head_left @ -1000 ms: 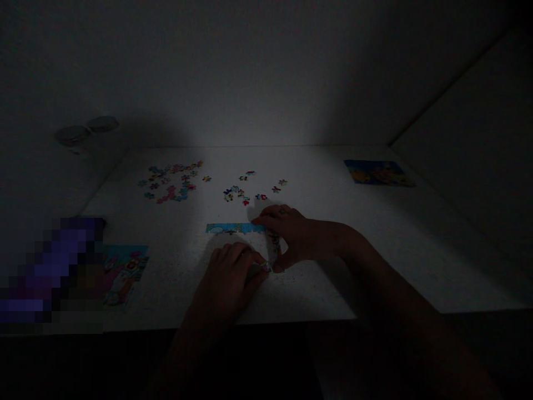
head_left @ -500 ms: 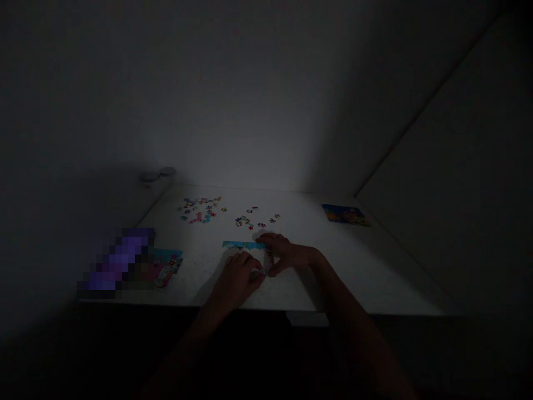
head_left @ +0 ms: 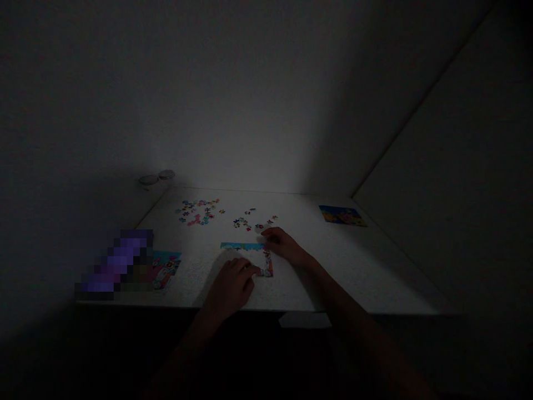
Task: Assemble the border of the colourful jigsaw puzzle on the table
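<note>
blue-edged jigsaw frame [head_left: 244, 246] lies on the white bench [head_left: 333, 266], long axis running left to right, a short leg [head_left: 268, 265] turning toward the person at its right end. left hand [head_left: 230, 287], loosely curled, reaches that leg's foot; right hand [head_left: 283, 245], half open, sits at the top corner. whether either grips a piece, i cannot tell.

view: head-worn | faces forward, down | above near edge | frames white tabletop [head_left: 341, 266], left hand [head_left: 229, 289], right hand [head_left: 283, 245]
</note>
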### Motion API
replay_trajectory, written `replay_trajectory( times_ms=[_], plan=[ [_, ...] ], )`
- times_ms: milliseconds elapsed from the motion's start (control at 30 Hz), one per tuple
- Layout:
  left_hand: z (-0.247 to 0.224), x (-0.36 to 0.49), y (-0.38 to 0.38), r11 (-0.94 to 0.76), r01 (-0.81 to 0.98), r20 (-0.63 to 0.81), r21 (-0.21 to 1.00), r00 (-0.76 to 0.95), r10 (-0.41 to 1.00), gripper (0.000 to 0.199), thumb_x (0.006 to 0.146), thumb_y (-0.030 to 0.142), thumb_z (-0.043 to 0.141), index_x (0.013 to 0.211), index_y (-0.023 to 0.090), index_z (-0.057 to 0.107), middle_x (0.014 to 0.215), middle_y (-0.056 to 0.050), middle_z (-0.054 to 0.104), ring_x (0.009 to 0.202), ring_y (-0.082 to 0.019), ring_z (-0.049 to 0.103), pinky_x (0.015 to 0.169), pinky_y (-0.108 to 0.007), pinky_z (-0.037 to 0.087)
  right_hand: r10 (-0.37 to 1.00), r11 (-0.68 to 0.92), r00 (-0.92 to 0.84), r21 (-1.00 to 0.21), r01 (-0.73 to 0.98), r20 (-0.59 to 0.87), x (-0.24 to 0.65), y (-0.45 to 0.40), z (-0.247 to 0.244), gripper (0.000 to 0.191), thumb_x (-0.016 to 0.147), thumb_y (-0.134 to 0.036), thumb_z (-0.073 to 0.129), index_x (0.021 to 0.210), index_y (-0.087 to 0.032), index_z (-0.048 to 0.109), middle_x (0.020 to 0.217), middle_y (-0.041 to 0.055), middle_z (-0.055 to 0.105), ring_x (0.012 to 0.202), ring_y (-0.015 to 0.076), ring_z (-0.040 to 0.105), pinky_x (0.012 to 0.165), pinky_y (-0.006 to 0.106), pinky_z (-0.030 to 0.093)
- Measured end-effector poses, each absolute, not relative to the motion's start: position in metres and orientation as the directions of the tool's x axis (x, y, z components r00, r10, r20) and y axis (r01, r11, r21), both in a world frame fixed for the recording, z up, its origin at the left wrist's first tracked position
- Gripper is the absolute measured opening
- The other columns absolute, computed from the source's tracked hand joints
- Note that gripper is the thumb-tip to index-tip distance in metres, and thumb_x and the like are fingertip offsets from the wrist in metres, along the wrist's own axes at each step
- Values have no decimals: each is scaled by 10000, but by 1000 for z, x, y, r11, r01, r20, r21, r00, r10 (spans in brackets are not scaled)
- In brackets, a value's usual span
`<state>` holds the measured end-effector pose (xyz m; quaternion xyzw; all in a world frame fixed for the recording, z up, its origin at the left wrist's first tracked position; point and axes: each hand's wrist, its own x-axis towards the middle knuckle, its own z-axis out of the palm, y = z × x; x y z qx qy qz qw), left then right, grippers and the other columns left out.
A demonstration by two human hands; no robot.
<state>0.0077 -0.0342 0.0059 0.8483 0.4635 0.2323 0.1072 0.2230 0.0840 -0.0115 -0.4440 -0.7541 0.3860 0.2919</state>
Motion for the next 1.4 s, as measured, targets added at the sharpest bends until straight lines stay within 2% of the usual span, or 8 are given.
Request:
replay_trajectory(
  times_ms=[200,300,433,667,1000,1200,1300,1400],
  plan=[
    [5,8,-31,-577,734,274,358,508,817,364,833,82,520,1132,232,662,1077,-64,645,988,-242,582,890,-416,478,673,474,-733,-702,531,-99,226,115,18,661,752,-432,769,1323,-202,527,1333,119,482,1163,251,517,1020,441,425],
    [4,7,-29,-610,722,292,326,537,792,327,845,107,516,1118,215,661,1051,-70,650,955,-246,576,844,-417,492,601,532,-795,-702,473,-80,233,114,21,696,776,-507,735,1373,-245,492,1493,98,373,1405,280,318,1144,464,295],
    [3,7,-27,-643,692,340,326,549,764,278,889,131,484,1102,193,650,1046,-70,653,917,-231,567,795,-386,498,611,526,-785,-691,496,-99,238,109,17,771,787,-544,714,1426,-209,444,1555,131,306,1474,292,202,1191,478,204],
    [-1,6,-26,-687,662,385,300,575,722,256,940,147,446,1132,161,616,1062,-84,650,930,-230,567,789,-376,496,606,540,-789,-674,504,-104,234,107,18,751,811,-493,710,1439,-187,433,1557,143,320,1488,299,163,1194,489,199],
    [2,8,-26,-619,701,313,355,535,785,327,862,90,485,1133,186,641,1086,-70,637,983,-233,557,861,-391,487,616,504,-786,-741,444,-52,241,110,9,776,746,-480,772,1424,-263,462,1563,89,320,1476,285,205,1194,477,210],
    [4,10,-30,-556,736,232,386,505,831,401,822,63,503,1148,234,660,1102,-54,630,1036,-238,550,922,-415,460,758,307,-653,-885,349,6,241,115,3,444,797,-356,662,1217,-215,627,1274,82,611,1103,219,595,949,384,476],
    [4,11,-30,-538,744,221,397,491,843,442,808,46,510,1173,249,653,1120,-57,622,1049,-242,546,929,-428,456,922,280,-364,-876,393,131,250,127,-4,244,761,-251,556,946,-169,692,962,56,697,832,185,635,768,327,500],
    [3,11,-30,-542,742,217,394,498,839,456,804,45,518,1177,271,653,1118,-48,622,1050,-244,543,932,-436,454,966,253,-82,-813,524,247,265,141,-11,215,723,-235,487,806,-167,673,808,49,675,773,196,617,744,336,480]
  ],
)
